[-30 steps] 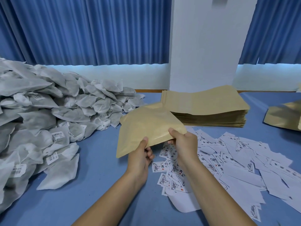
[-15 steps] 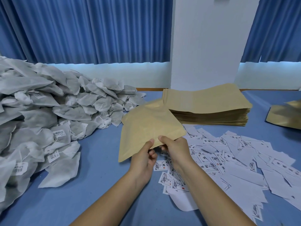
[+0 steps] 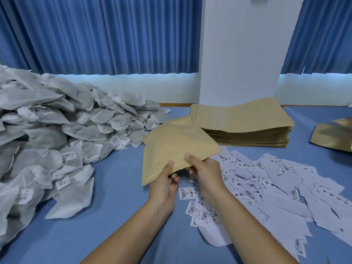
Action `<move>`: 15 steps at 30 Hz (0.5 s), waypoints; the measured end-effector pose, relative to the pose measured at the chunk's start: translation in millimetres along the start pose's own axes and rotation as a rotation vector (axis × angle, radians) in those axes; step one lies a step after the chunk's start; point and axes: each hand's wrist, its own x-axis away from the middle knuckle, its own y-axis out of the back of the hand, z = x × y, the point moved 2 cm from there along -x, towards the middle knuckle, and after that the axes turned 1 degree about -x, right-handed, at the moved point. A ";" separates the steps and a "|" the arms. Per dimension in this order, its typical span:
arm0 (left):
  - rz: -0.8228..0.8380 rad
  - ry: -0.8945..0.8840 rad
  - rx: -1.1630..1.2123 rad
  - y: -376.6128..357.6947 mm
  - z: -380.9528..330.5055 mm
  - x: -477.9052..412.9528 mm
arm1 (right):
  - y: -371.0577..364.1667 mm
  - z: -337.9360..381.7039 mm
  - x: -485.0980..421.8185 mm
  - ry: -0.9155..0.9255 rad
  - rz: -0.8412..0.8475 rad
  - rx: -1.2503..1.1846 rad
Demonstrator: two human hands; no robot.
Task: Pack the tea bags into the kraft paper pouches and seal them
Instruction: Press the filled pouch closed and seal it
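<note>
Above the middle of the blue-covered table [image 3: 118, 187], the left hand [image 3: 163, 185] and right hand [image 3: 204, 172] are both pinching the near edge of a flat tan kraft paper pouch [image 3: 177, 147], lifted clear. The step is probably opening its mouth: thumbs should be sliding the walls apart before reaching for the grey-white tea-bag heap [image 3: 57, 134] at the left edge.

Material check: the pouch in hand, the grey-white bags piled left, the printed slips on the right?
Pouch: matte tan kraft paper by the look; holds stiff and flat though gripped at one edge. Lining not visible.
Bags: likely thin non-woven or filter fabric; soft, crumpled, dark filling shows through.
Slips: thin white paper, maybe stickers; flat, clean-cut edges, printing.
</note>
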 end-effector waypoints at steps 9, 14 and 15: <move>-0.053 -0.040 0.057 1.4 4.7 -0.9 | -7.9 -6.9 -0.7 0.000 -0.053 0.029; 0.019 -0.033 -0.041 2.4 1.7 -2.1 | -15.8 -13.4 5.3 -0.059 0.080 0.015; 0.013 -0.032 -0.042 1.9 2.6 -1.5 | -16.7 -12.8 5.2 -0.058 0.076 -0.002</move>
